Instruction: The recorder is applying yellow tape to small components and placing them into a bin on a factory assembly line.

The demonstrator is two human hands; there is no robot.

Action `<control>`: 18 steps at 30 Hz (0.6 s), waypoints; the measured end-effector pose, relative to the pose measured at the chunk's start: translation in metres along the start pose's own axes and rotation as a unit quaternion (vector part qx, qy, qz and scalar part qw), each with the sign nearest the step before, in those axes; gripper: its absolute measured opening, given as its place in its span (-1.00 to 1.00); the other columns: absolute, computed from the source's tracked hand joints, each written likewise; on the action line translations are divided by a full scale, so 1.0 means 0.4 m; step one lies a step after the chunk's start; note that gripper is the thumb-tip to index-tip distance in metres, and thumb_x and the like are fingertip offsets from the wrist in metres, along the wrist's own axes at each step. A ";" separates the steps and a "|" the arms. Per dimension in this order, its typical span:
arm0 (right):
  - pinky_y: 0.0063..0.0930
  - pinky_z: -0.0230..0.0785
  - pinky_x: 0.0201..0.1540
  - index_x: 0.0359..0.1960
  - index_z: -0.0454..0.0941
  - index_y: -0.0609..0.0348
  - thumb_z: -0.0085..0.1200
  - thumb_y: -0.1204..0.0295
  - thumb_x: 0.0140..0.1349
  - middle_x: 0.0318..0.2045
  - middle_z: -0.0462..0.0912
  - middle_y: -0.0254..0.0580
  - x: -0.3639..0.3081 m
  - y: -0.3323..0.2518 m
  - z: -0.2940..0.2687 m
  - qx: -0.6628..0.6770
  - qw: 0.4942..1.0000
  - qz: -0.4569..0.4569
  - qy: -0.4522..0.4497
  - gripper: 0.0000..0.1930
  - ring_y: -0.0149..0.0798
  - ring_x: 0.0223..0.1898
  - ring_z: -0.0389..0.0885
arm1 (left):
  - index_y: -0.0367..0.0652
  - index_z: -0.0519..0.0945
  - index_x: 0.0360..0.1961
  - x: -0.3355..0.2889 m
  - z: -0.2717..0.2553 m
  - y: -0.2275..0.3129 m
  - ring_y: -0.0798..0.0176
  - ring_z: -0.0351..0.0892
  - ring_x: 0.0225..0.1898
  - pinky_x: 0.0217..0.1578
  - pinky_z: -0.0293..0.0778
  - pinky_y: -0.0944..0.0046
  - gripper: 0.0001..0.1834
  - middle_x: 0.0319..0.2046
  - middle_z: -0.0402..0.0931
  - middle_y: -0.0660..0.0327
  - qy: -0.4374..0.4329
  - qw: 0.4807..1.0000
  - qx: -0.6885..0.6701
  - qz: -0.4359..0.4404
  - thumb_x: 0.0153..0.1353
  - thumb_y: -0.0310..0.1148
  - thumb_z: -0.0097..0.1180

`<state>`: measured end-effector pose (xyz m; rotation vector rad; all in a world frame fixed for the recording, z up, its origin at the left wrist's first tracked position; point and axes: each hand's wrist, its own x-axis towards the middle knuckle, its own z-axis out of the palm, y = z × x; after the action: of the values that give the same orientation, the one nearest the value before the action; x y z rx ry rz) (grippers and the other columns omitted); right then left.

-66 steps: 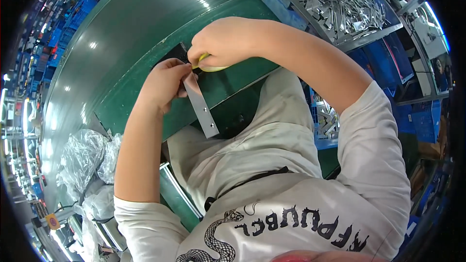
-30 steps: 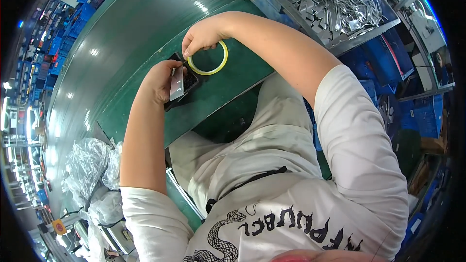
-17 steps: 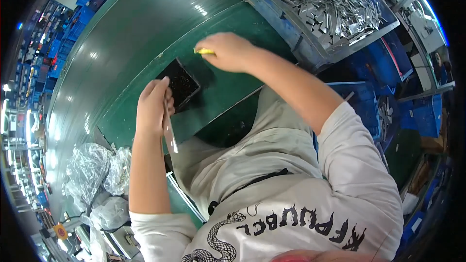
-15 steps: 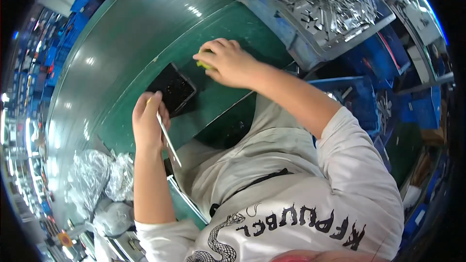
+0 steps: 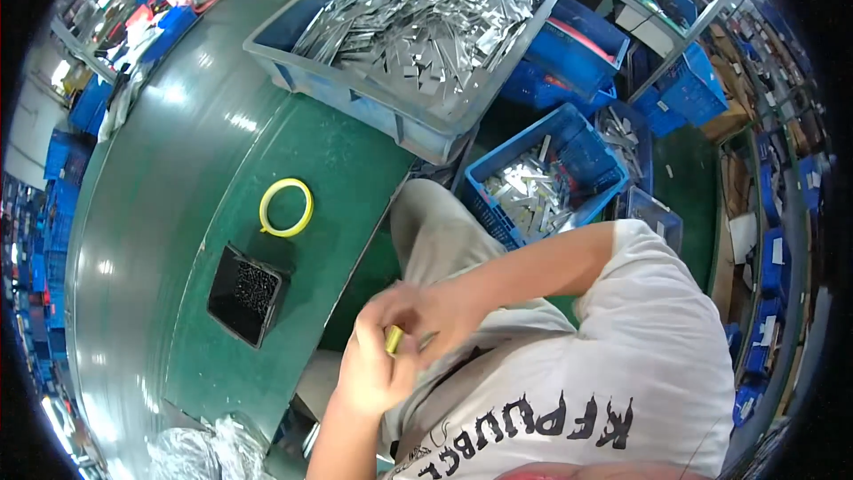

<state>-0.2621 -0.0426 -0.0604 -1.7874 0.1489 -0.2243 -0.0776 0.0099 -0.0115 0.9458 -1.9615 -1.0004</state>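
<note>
While left fingers (image 5: 371,327) hold one yellow-ended piece (image 5: 394,340), right fingers (image 5: 428,307) blur, their grip unclear.

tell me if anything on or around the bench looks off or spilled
Little stands out. No spill shows around the black bin of small dark parts, and the yellow tape roll lies flat. One small pale piece sits alone on the floor, outside any bin, looking stray.

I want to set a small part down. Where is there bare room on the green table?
The green table is bare between the yellow tape roll and the large bin, and between the black box and the plastic bags. It is tighter between tape roll and black box; the large bin is heaped with metal strips.
</note>
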 end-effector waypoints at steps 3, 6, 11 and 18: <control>-0.16 0.41 -0.03 -0.35 0.65 0.22 0.19 0.27 0.19 -0.13 0.58 0.08 -0.134 -0.049 -0.070 -0.139 0.981 0.130 -0.026 -0.77 0.09 -0.10 0.55 | -0.43 0.05 0.31 -0.028 -0.042 0.014 -0.29 0.27 0.24 0.26 0.18 -0.04 0.01 0.24 0.26 -0.23 -0.027 0.989 0.140 0.028 -0.13 -0.40 0.37; -0.15 0.41 -0.04 -0.33 0.68 0.16 0.16 0.19 0.18 -0.12 0.59 0.04 -0.322 -0.082 -0.130 -0.302 0.917 0.241 0.096 -0.72 0.09 -0.08 0.56 | -0.41 -0.05 0.35 -0.161 -0.094 -0.004 -0.26 0.26 0.26 0.29 0.15 -0.02 0.03 0.24 0.25 -0.25 -0.004 0.985 0.151 -0.080 -0.07 -0.46 0.33; -0.18 0.44 -0.11 -0.16 0.63 0.13 0.20 0.17 0.11 -0.20 0.65 -0.06 -0.426 -0.252 -0.229 -0.368 0.758 0.528 0.101 -0.65 -0.01 -0.14 0.61 | -0.33 -0.01 0.38 -0.241 -0.081 -0.028 -0.09 0.39 0.17 0.19 0.29 0.03 -0.07 0.12 0.37 -0.16 0.115 0.937 -0.002 -0.330 0.02 -0.56 0.23; -0.24 0.45 -0.28 -0.35 0.63 0.16 0.12 0.32 0.12 -0.43 0.66 -0.06 -0.259 -0.343 -0.470 -0.550 0.692 0.304 0.355 -0.82 -0.07 -0.36 0.64 | -0.22 0.55 -0.10 -0.279 -0.030 -0.150 -0.04 0.62 -0.23 -0.16 0.52 0.09 -0.66 -0.30 0.63 0.03 0.007 0.954 0.209 -0.217 0.05 -0.46 0.23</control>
<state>-0.4089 -0.1669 0.1064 -2.5746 1.7326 -0.3739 0.0008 0.0744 -0.0881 1.6701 -2.0384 -0.8089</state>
